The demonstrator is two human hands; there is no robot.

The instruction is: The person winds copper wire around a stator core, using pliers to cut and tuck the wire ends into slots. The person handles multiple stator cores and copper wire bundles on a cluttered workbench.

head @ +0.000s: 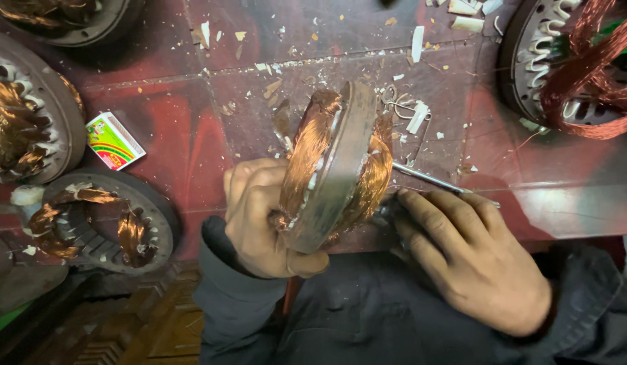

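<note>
A thin metal rod is pinched in the right hand, fingers curled tight. A copper-wound motor ring is held on edge by the clenched left hand, above the red table. Paper scraps are scattered beyond.

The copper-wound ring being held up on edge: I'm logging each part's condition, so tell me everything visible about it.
The wound ring is a grey, worn metal ring stood on edge, tilted, its rim toward the camera. Shiny copper wire coils bulge from both faces, with whitish insulation strips showing at the slots. The left hand grips its lower edge from the left. The right hand meets it at the lower right, holding a thin metal tool against that side. It stands over the red tabletop strewn with white scraps.
</note>
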